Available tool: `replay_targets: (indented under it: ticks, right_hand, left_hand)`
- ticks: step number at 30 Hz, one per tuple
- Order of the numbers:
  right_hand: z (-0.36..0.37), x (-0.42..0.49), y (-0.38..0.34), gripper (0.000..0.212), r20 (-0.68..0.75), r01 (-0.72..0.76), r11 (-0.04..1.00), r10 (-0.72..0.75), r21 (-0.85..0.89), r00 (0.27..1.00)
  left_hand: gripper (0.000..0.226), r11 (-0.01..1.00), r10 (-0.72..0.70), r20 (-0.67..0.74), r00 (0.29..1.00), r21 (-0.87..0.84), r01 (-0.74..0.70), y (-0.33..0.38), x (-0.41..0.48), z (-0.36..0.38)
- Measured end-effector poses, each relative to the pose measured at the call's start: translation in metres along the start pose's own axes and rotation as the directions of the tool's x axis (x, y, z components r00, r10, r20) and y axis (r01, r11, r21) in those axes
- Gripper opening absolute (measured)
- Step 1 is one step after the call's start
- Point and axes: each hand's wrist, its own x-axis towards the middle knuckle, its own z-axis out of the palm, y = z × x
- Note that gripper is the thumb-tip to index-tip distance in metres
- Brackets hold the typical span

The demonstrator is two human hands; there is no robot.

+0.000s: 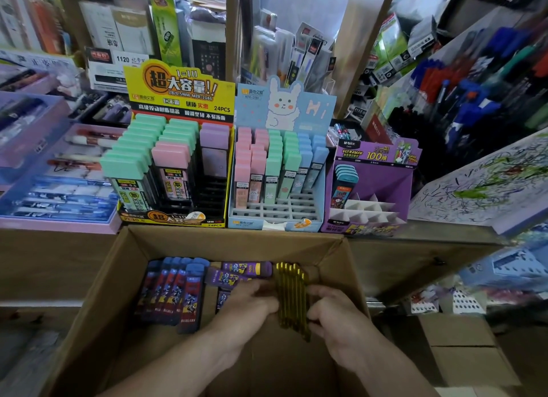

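Both hands are inside an open cardboard box [98,281] in front of me. My left hand [250,304] and my right hand [332,310] grip a stack of yellow lead-refill cases [292,296] between them, fingers curled on either side. A row of blue-capped cases [175,290] stands at the box's left. Purple cases [241,270] lie just beyond my left hand. On the shelf behind stands a purple display box [394,183] with a few blue cases at its back left and open white slots in front.
A yellow display [178,85] with green, pink and purple refill cases and a light blue rabbit display [284,106] stand on the shelf behind the box. Pen trays [56,195] lie left. Pen racks [474,79] and a scribbled test pad [486,186] are right. More cartons [462,349] sit lower right.
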Motion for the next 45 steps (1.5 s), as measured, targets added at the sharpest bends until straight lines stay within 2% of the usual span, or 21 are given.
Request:
replay_targets:
  ticks: [2,5,14,19,26,34,40,45]
  right_hand:
    - [0.000,0.000,0.000,0.056,0.008,0.005,1.000,-0.005,0.013,1.000]
    - [-0.001,-0.001,0.000,0.051,0.022,0.008,0.998,-0.009,0.058,1.000]
    - [-0.001,-0.002,-0.002,0.044,0.007,0.005,0.986,-0.006,0.166,1.000]
    - [0.000,-0.003,-0.001,0.035,-0.008,0.028,0.992,-0.027,0.124,1.000]
    - [-0.002,-0.012,-0.003,0.030,-0.005,0.054,0.998,-0.054,0.045,0.999]
    - [0.002,-0.014,-0.003,0.021,0.000,0.094,0.983,-0.095,0.156,0.995]
    - [0.004,-0.011,-0.002,0.030,0.027,0.133,0.946,-0.147,0.294,0.989]
    - [0.000,-0.010,-0.001,0.035,0.151,0.138,0.918,-0.206,0.371,0.967]
  left_hand:
    - [0.035,0.997,0.009,0.054,0.999,0.076,-0.013,0.001,-0.001,0.001]
    - [0.036,0.994,0.016,0.062,0.998,0.106,-0.023,-0.001,0.000,0.001]
    - [0.037,1.000,0.023,0.064,0.998,-0.004,-0.023,-0.002,0.003,0.002]
    - [0.034,0.999,0.043,-0.001,0.999,0.006,-0.043,-0.001,0.001,0.004]
    - [0.026,0.999,0.028,-0.019,0.999,0.032,-0.028,0.001,-0.004,0.001]
    - [0.024,0.999,0.034,-0.043,0.999,-0.005,-0.034,0.003,-0.008,0.004]
    - [0.023,0.987,0.002,-0.014,1.000,-0.160,-0.004,0.011,-0.016,0.004]
    - [0.034,0.934,-0.043,0.057,0.997,-0.353,0.061,0.023,-0.026,0.002]
